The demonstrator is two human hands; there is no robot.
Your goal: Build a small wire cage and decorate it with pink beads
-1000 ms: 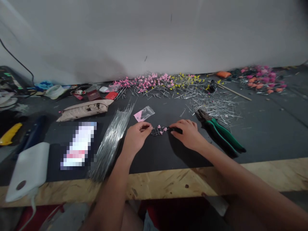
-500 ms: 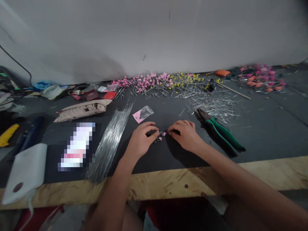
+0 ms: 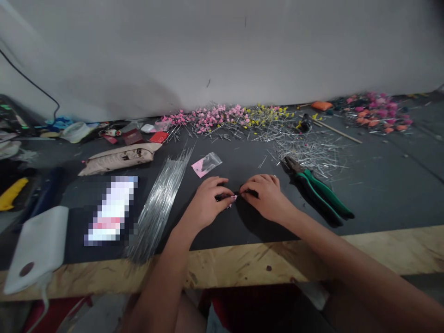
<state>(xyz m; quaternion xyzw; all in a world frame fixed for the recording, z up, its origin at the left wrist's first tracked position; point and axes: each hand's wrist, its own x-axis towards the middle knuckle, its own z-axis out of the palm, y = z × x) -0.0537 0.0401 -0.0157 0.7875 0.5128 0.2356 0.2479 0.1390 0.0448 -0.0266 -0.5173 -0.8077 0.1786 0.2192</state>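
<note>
Low over the dark mat (image 3: 215,233), my two hands meet fingertip to fingertip. Thumb and fingers of my left hand (image 3: 208,199) pinch a small sprig with pink buds (image 3: 233,198). Its stem and most of its length are hidden by the fingers. My right hand (image 3: 265,194) is closed in a pinch on the dark, thin end of the same sprig, just to the right of the buds. A small zip bag with pink in it (image 3: 206,164) lies beyond my left hand. Pliers with green handles (image 3: 319,192) rest to the right of my right hand.
A bundle of straight wires (image 3: 163,199) and a lit, blurred phone (image 3: 111,210) lie at left, with a white power bank (image 3: 38,249). Pink wire flowers (image 3: 215,118), yellow ones (image 3: 267,115) and loose wire pieces (image 3: 315,150) line the back. The wooden edge (image 3: 236,266) runs in front.
My hands have drawn closer together. The left fingers have shifted right over the pink buds, covering more of the sprig.
</note>
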